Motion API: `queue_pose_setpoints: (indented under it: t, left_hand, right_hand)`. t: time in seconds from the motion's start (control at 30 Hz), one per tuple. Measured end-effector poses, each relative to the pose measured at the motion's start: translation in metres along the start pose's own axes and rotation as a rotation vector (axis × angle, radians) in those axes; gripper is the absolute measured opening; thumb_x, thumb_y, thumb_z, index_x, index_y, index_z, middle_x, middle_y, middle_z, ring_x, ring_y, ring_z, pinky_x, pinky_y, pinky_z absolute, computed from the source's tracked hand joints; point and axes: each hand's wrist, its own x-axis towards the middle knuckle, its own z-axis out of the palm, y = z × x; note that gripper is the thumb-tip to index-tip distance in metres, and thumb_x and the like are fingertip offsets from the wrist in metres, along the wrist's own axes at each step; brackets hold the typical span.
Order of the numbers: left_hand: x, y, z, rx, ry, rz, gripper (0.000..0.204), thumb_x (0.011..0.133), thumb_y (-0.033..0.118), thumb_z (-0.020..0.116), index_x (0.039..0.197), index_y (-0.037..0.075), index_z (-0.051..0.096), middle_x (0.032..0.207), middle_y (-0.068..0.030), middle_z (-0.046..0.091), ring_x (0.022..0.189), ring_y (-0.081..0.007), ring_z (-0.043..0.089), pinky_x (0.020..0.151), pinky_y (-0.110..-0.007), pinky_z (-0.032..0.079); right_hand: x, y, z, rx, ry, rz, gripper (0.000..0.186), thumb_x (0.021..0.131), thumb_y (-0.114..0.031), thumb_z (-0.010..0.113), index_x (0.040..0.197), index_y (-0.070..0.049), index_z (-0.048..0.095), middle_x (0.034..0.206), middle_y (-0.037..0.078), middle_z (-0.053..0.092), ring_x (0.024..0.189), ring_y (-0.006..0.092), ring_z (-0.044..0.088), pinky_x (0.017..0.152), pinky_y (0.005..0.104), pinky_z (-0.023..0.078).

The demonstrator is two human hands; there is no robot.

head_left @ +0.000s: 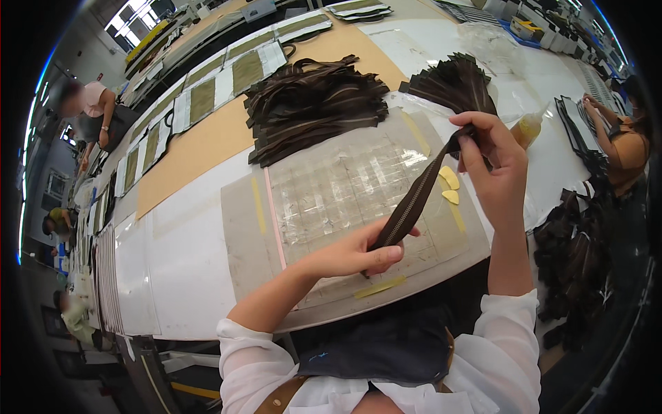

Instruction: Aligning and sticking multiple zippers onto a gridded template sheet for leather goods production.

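Observation:
A dark brown zipper with metal teeth stretches slantwise between my hands, above a taped work board. My left hand grips its lower end, thumb over the tape. Higher up and to the right, my right hand pinches the other end between thumb and fingers. Beyond the board lies a large heap of brown zippers. A smaller fanned bundle of zippers rests just past my right hand. Yellow chalk pieces sit on the board near my right wrist.
A bottle with yellowish contents stands right of my right hand. Green and white fabric panels line the table's far left. More dark zippers hang in a mass at the right. Co-workers are at the left and a person works at the right.

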Motion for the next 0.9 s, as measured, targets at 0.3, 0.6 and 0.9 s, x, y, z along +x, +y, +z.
queue_pose_setpoints:
  t: [0.3,0.6,0.9]
  left_hand:
    - [-0.090,-0.024,-0.028,-0.231,0.486,-0.082,0.045,0.109,0.033,0.058,0.143,0.005,0.048,0.081,0.0012,0.052,0.072,-0.0083,0.048,0.067,-0.025,0.041]
    - [-0.149,-0.056,-0.022,-0.341,0.628,0.032,0.063,0.091,0.017,0.078,0.144,0.003,0.048,0.091,0.0024,0.053,0.077,-0.0084,0.048,0.068,-0.025,0.041]
    - [-0.174,-0.065,-0.002,-0.168,0.919,0.073,0.051,0.091,0.011,0.074,0.137,0.004,0.054,0.107,0.0015,0.053,0.083,-0.0074,0.044,0.072,-0.023,0.038]
  right_hand:
    - [-0.030,0.056,-0.026,0.255,-0.085,0.436,0.011,0.101,-0.001,0.062,0.111,0.000,0.066,0.089,-0.001,0.067,0.069,-0.0004,0.055,0.057,0.0165,0.042]
    - [-0.064,0.072,0.000,0.392,-0.233,0.629,0.026,0.100,-0.002,0.065,0.125,-0.007,0.066,0.078,-0.003,0.058,0.066,0.0007,0.053,0.055,0.0166,0.042]
    - [-0.078,0.068,0.010,0.458,-0.414,0.650,0.051,0.099,0.003,0.064,0.146,-0.014,0.062,0.082,-0.003,0.056,0.071,0.0031,0.057,0.060,0.0185,0.046]
